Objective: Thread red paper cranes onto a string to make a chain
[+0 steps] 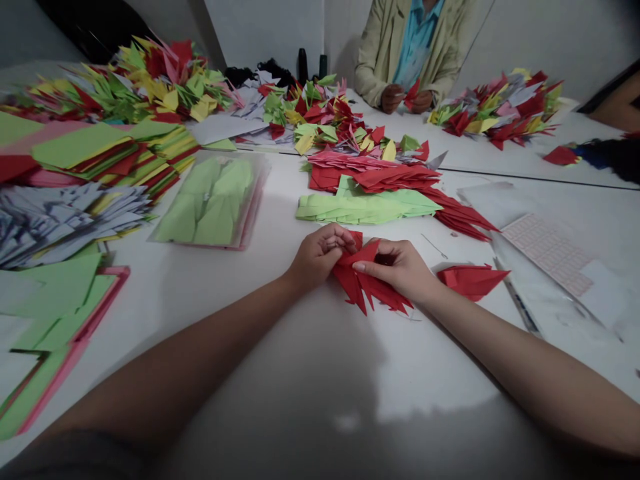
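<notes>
Red folded paper piece point(363, 280), spiky-edged, sits front centre of the surface point(240, 303), pinched betw. left hand point(317, 257) & right hand point(395, 270). Hands close together, both clamped on it from either side, prob. to keep the folds tight. 2nd red folded piece point(470, 280) lies just beside right hand, handy for reach. Beyond: green folded stack point(365, 208) & red folded stack point(395, 179), grouped by colour, likely for easy sorting. Clear plastic sleeve point(210, 203) of green paper at left. Across surface, a co-worker's hands point(403, 99) hold a red piece too.
</notes>
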A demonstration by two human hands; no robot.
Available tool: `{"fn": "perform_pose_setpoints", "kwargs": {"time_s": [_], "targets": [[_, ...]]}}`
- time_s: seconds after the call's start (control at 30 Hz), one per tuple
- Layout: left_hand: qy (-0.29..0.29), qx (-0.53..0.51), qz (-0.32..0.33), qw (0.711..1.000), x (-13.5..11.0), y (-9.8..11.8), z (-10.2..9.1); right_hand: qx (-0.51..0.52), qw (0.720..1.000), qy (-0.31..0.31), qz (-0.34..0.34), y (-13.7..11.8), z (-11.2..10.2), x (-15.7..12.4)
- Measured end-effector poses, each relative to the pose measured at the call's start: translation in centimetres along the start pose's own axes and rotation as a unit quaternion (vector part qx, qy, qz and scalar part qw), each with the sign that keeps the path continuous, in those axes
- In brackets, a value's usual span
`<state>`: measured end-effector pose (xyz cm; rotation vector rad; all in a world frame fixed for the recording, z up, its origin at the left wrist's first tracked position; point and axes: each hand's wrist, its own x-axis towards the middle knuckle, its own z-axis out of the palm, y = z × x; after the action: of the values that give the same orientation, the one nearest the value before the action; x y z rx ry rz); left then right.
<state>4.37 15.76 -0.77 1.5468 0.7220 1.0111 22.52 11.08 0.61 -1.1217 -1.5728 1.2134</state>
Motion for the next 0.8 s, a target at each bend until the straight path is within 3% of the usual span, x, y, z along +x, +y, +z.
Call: {"fn": "perform_pose_setpoints", "kwargs": {"time_s": [0.1,0.33,0.6,0.8], "targets": [[-0.003,0.032,0.002,0.999,-0.11,0.08,-0.20,0.020,1.000,0.021,0.002,0.11,0.00,0.03],[0.016,0.185,0.054,0.981,-0.48,0.85,-0.16,-0.029,0.993,0.093,-0.068,0.25,0.05,0.33],[0.007,0.203,0.035,0.979,-0.23,0.13,-0.12,-0.031,0.983,0.163,-0.084,0.03,-0.17,0.31],[0.024,0.181,0.033,0.983,-0.44,0.33,0.02,-0.050,0.986,0.133,-0.085,-0.26,-0.04,0.17]]}}
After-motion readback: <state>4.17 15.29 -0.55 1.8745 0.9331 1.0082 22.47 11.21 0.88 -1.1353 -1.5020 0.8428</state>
